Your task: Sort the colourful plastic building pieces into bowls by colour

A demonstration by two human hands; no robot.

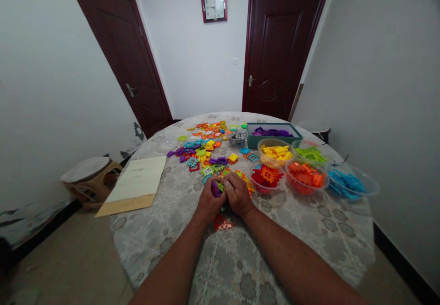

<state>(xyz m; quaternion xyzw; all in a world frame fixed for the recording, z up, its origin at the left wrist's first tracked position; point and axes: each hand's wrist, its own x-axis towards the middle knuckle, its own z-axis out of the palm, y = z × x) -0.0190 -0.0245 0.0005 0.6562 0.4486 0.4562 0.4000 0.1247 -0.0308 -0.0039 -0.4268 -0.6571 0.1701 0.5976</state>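
1. Right in the middle, at the near side of the counter (254, 282), the two hands met, and between them sat the purple piece (216, 189) with the green piece (221, 187) hard up against it.
2. The left grip (207, 200) was wrapped nearly closed around the purple piece, fingers curled over its far side.
3. In from the other side came the right grip (239, 196), curled tight, thumb down by the green piece and seemingly closed on its edge; the fingers hid the contact itself. Whether the two pieces were locked or merely touching, one could not tell.
4. How did they handle? Like thin moulded plastic, by the look: very light, stiff, a touch slick, and hardly fragile, though a slim tab might have bent under a hard twist.
5. Best hold: the flat faces or outer rims, thumb against fingertip, leaving the notched edges free.
6. Just below the hands, a red piece (223, 224) lay on the counter; beyond them spread the loose pile (199, 147).
7. Off to the right, the red bowl (250, 177) stood nearest, the orange bowl (307, 191) just beside it.
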